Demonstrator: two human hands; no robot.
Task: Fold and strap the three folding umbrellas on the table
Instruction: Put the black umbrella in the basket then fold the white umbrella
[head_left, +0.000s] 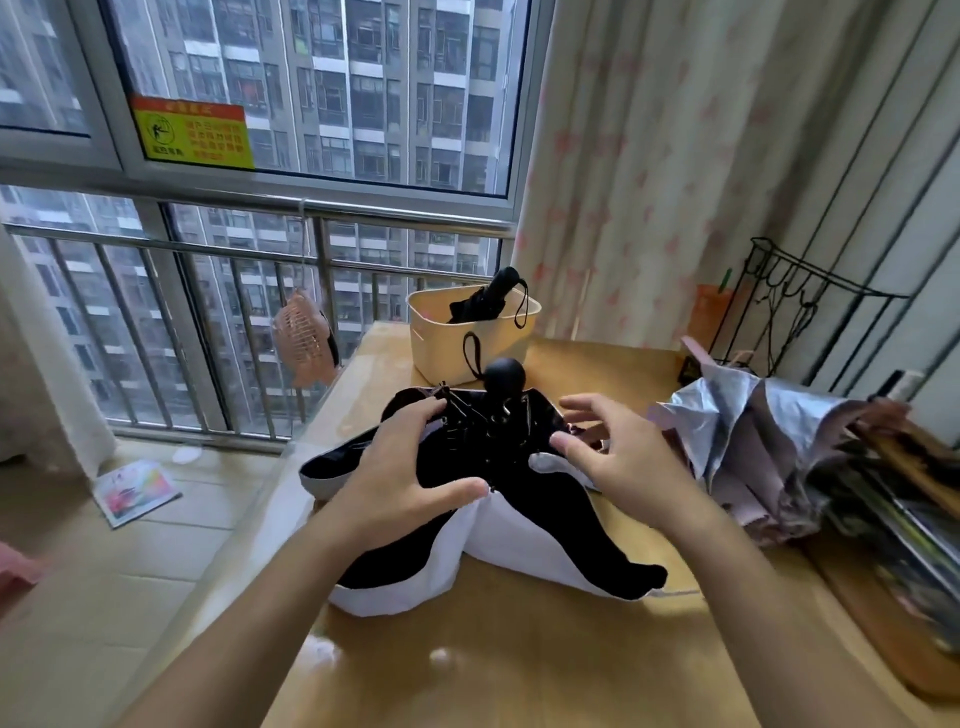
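Left hand (410, 467): grips black-lined white umbrella (498, 535), unstrapped; right hand (618, 457): spread, empty. Black umbrella (498, 293) sits in basket (447, 348); silver umbrella (769, 415) loose, right edge.

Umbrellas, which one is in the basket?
The all-black umbrella, standing in the beige basket. The white-edged one and the silver one lie on the table.

A black-and-white umbrella (519, 525) lies loose on the worktop (519, 665), its handle pointing away. The left grip (400, 478) curls over its bunched canopy. The right grip (623, 457) hovers beside it, fingers spread. A silver umbrella (769, 431) sprawls to the right, and a folded black umbrella (488, 301) stands in a beige basket (447, 348) behind.
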